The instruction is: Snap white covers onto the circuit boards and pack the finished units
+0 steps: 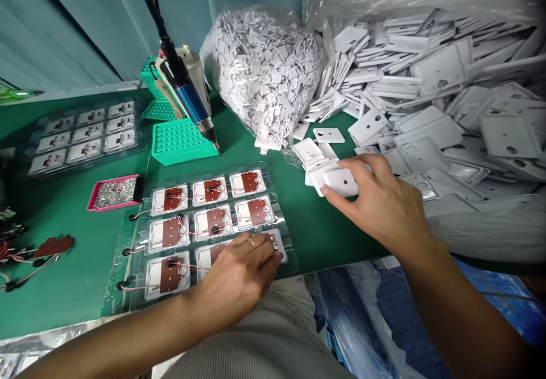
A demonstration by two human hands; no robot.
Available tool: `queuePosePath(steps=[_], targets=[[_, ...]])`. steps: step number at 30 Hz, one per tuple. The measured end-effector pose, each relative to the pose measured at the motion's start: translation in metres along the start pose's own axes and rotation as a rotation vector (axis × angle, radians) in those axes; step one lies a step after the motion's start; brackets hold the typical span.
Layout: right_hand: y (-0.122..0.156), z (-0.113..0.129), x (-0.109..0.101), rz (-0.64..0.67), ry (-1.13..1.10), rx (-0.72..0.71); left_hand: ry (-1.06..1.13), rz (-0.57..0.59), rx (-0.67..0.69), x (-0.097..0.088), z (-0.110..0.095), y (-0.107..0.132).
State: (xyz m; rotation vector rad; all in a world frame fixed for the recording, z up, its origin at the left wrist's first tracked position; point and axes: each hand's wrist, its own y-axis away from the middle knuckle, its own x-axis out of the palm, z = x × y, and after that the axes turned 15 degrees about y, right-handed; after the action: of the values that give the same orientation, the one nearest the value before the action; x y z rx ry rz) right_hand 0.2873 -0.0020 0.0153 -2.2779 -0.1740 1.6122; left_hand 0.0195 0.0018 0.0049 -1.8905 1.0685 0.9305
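A clear blister tray (132, 237) lies on the green table and holds several white housings with brown circuit boards and thin wires. My left hand (241, 274) rests on its near right corner, fingers curled and pressed on the bottom right housing (277, 242). My right hand (379, 202) reaches to the right of the tray and grips a white plastic cover (341, 181) at the edge of a small stack of covers (313, 154).
An electric screwdriver (194, 103) hangs on a cable above green perforated blocks (181, 140). A pink dish of screws (115, 192) sits left of the tray. A second filled tray (83, 134) lies at back left. Bags of white parts (264, 66) and loose covers (447, 100) fill the right. Loose boards (51, 248) lie at far left.
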Motion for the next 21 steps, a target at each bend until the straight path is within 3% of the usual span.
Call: queuePosePath(steps=[6, 10, 15, 18, 21], targets=[[0.028, 0.016, -0.002, -0.056, -0.069, -0.090, -0.234, 0.053, 0.165, 0.004, -0.008, 0.005], [0.038, 0.020, -0.007, 0.028, -0.002, -0.162, -0.324, 0.155, 0.219, 0.000, -0.009, 0.009], [0.045, 0.004, -0.008, 0.103, -0.072, -0.412, -0.066, 0.119, -0.045, -0.014, 0.001, 0.014], [0.045, -0.003, 0.001, 0.088, -0.140, -0.512, 0.135, 0.001, -0.169, -0.016, 0.005, 0.017], [0.038, -0.007, 0.008, 0.102, -0.174, -0.543, 0.175, -0.139, -0.176, -0.010, 0.003, 0.018]])
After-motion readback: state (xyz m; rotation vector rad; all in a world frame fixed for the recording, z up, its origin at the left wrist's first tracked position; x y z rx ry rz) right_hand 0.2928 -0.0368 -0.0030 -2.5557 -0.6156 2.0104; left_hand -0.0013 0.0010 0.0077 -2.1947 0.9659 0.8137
